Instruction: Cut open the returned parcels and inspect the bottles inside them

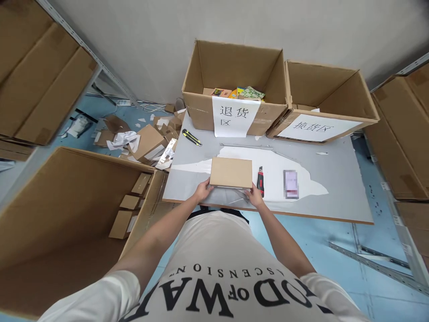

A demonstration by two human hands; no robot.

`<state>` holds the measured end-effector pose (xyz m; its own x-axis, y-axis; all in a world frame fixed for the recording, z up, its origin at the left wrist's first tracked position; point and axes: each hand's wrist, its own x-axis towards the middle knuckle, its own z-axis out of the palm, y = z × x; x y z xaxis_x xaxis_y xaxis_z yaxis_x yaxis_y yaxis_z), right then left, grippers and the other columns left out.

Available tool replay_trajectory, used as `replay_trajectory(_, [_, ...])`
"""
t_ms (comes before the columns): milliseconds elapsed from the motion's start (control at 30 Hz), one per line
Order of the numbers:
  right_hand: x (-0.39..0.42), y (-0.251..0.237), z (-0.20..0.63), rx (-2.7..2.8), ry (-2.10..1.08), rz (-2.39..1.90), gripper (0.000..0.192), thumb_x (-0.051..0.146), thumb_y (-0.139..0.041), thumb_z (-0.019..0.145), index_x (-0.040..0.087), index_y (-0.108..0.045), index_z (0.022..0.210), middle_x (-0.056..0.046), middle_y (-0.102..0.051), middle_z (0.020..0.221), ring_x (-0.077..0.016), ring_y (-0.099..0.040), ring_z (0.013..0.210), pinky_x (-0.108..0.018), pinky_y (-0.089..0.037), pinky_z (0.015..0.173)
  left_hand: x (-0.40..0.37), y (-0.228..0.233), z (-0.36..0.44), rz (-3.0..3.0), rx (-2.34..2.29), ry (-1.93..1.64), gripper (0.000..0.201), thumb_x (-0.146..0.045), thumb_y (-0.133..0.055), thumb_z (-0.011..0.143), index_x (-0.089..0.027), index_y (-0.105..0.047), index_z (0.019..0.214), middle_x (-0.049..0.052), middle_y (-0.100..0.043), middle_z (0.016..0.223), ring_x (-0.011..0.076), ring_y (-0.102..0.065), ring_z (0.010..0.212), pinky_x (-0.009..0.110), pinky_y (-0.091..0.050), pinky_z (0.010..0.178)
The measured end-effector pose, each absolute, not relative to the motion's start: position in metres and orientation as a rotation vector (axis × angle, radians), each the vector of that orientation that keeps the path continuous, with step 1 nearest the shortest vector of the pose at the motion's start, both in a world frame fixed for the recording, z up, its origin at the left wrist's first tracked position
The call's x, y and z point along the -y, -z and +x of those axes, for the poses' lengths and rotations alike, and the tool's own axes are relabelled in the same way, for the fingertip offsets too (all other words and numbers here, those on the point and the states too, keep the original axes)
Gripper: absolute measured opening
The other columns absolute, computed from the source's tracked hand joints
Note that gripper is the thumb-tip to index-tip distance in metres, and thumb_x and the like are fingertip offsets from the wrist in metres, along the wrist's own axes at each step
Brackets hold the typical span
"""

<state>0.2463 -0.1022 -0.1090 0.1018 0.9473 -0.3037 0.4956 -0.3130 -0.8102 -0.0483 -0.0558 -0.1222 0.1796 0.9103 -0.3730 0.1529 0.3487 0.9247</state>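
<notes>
Box [231,172] flat on table [335,188], long axis left-right; left hand [203,190], right hand [254,196] clamp near corners, equally close.

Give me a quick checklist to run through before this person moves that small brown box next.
1. Both hands on the box: ok; left hand and right hand grip its near corners.
2. Box shut: ok, top lies flat.
3. Red cutter clear of the right hand: not ok, it lies right beside it.
4. Yellow cutter out of the way: ok, far side of the table.
5. Labelled carton open: ok.
6. Cutter blades retracted: cannot tell.
</notes>
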Motion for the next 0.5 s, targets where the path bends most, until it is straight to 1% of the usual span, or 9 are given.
replay_trajectory(67, [0.098, 0.107, 0.242, 1.371, -1.146, -1.882, 0.060, 0.025, -0.051, 0.076, 0.018, -0.043, 0.135, -0.008, -0.068, 0.108, -0.0214, -0.063, 0.089, -0.040, -0.049, 0.086, 0.054, 0.124, -0.045, 1.141, -1.284, -0.714, 0.066, -0.039, -0.071, 0.064, -0.016, -0.057, 0.124, 0.009, -0.061, 0.125, 0.0318, -0.046, 0.126, 0.045, -0.030, 0.109])
replay_trajectory(133, [0.096, 0.103, 0.240, 1.345, -1.131, -1.888, 0.053, 0.025, -0.049, 0.077, 0.016, -0.047, 0.130, -0.009, -0.069, 0.103, -0.0221, -0.064, 0.087, -0.040, -0.049, 0.085, 0.053, 0.125, -0.044, 1.181, -1.267, -0.705, 0.061, -0.043, -0.068, 0.066, -0.017, -0.059, 0.121, 0.009, -0.061, 0.125, 0.0315, -0.050, 0.123, 0.046, -0.032, 0.108])
replay_trajectory(267, [0.094, 0.089, 0.243, 1.380, -1.120, -1.803, 0.044, 0.032, -0.051, 0.078, 0.017, -0.056, 0.119, -0.009, -0.068, 0.108, -0.0241, -0.062, 0.095, -0.040, -0.047, 0.088, 0.049, 0.116, -0.048, 1.235, -1.232, -0.687, 0.057, -0.048, -0.064, 0.068, -0.016, -0.062, 0.116, 0.009, -0.065, 0.118, 0.0295, -0.054, 0.117, 0.044, -0.037, 0.104])
replay_trajectory(400, [0.091, 0.066, 0.248, 1.392, -1.129, -1.784, 0.047, 0.044, -0.048, 0.081, 0.015, -0.059, 0.117, -0.009, -0.068, 0.106, -0.0241, -0.061, 0.097, -0.038, -0.046, 0.089, 0.045, 0.091, -0.053, 1.318, -1.223, -0.675, 0.051, -0.049, -0.056, 0.077, -0.018, -0.062, 0.116, 0.007, -0.067, 0.115, 0.0261, -0.059, 0.110, 0.039, -0.042, 0.099])
replay_trajectory(500, [0.086, 0.047, 0.250, 1.401, -1.086, -1.771, 0.049, 0.048, -0.043, 0.085, 0.016, -0.060, 0.117, -0.009, -0.068, 0.107, -0.0244, -0.061, 0.098, -0.036, -0.045, 0.089, 0.044, 0.067, -0.052, 1.410, -1.304, -0.644, 0.046, -0.051, -0.050, 0.081, -0.019, -0.066, 0.111, 0.004, -0.069, 0.109, 0.0253, -0.062, 0.102, 0.035, -0.045, 0.091])
